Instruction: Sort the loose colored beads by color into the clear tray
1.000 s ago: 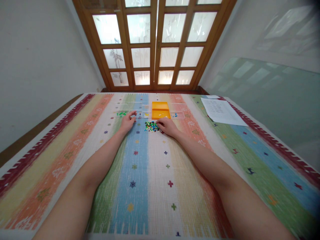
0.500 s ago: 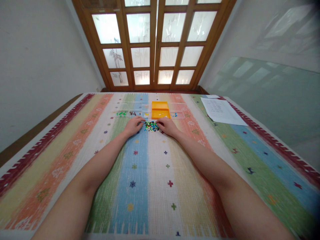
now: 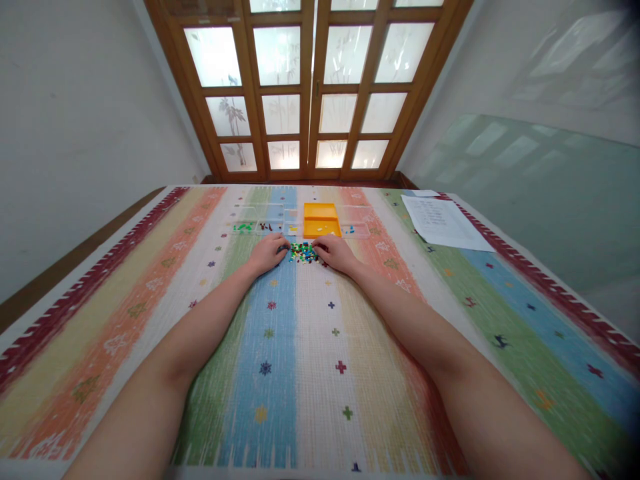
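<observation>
A small heap of tiny coloured pieces [image 3: 303,253] lies on the striped cloth [image 3: 310,347], just in front of an orange tray [image 3: 321,219]. My left hand [image 3: 269,252] rests palm down at the heap's left edge, its fingers curled towards the pieces. At the heap's right edge, my right hand [image 3: 337,252] lies with its fingertips bent down among the pieces. The pieces are too small to tell whether either hand pinches one.
Clear compartment trays [image 3: 260,223] flank the orange tray, one with green bits [image 3: 243,227], another with blue bits [image 3: 349,231]. A printed sheet [image 3: 445,222] lies at the far right. Wooden glazed doors [image 3: 310,87] stand behind the table.
My left hand has slid right from the clear tray by the green bits to the left edge of the heap. The right hand has stayed in place.
</observation>
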`<state>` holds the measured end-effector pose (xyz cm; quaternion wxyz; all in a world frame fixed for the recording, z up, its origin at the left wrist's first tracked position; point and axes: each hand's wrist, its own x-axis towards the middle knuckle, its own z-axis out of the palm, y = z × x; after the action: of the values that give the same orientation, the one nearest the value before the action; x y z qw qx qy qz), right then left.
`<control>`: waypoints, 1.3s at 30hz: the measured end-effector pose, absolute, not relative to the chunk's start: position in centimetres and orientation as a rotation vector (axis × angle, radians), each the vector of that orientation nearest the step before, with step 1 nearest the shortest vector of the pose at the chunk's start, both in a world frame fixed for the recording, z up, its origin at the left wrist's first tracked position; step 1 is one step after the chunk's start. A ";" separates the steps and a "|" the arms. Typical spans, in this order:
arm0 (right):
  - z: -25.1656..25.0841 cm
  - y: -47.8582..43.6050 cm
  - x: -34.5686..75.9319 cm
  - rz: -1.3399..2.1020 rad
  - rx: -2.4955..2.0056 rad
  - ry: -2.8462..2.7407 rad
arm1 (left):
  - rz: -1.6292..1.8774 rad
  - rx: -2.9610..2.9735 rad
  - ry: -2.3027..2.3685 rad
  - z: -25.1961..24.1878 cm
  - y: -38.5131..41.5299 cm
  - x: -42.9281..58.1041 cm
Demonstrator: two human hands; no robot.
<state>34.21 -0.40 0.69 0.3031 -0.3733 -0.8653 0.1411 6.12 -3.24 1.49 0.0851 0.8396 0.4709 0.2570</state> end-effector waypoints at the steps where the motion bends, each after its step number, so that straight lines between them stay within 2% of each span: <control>1: 0.7 -0.4 34.2 0.376 -0.991 -2.296 | 0.767 2.500 1.407 1.5 -3.3 6.1; 28: 0.4 -0.1 34.3 0.374 -0.959 -2.300 | 0.761 2.455 1.571 1.8 -3.4 6.3; 33: 0.5 -0.2 34.2 0.381 -0.960 -2.296 | 0.875 2.333 1.640 1.6 -3.1 6.2; 39: 0.4 -0.2 34.3 0.368 -0.965 -2.296 | 1.170 1.978 1.663 0.5 -2.0 5.4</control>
<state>34.33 -0.22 0.45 0.3071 -0.3648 -0.8679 0.1391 5.42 -2.01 0.51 0.1520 0.6892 0.5795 0.4076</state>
